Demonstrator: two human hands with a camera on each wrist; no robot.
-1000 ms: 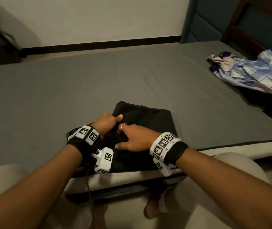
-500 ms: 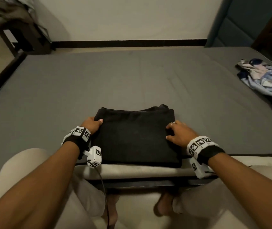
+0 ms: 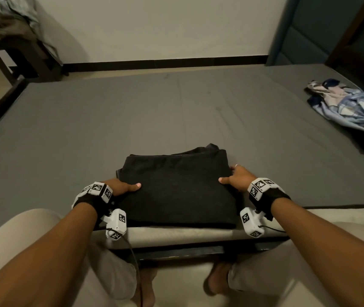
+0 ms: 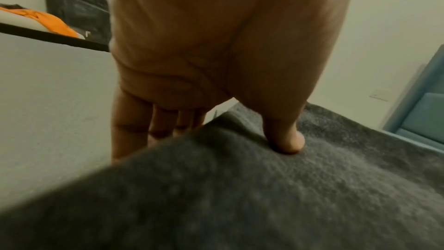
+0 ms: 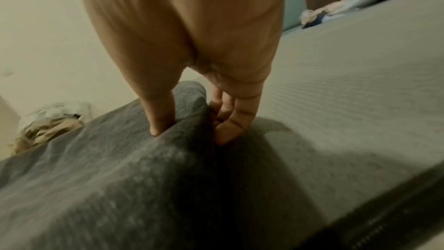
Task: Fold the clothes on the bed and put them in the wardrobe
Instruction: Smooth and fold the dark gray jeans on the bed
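A plaid shirt (image 3: pixel 353 109) lies crumpled at the bed's (image 3: pixel 132 120) far right edge, well apart from the work area, and a pile of clothes (image 3: pixel 1 21) sits on a dark stool (image 3: pixel 24 58) beyond the far left corner. The folded black garment (image 3: pixel 176 187) lies flat at the near edge of the bed. The left hand (image 3: pixel 121 188) and right hand (image 3: pixel 236 177) grip its opposite side edges, each thumb on top and fingers (image 5: pixel 230 121) tucked underneath.

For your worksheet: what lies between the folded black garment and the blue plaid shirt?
Only bare grey mattress separates the folded black garment from the blue plaid shirt, per the head view.
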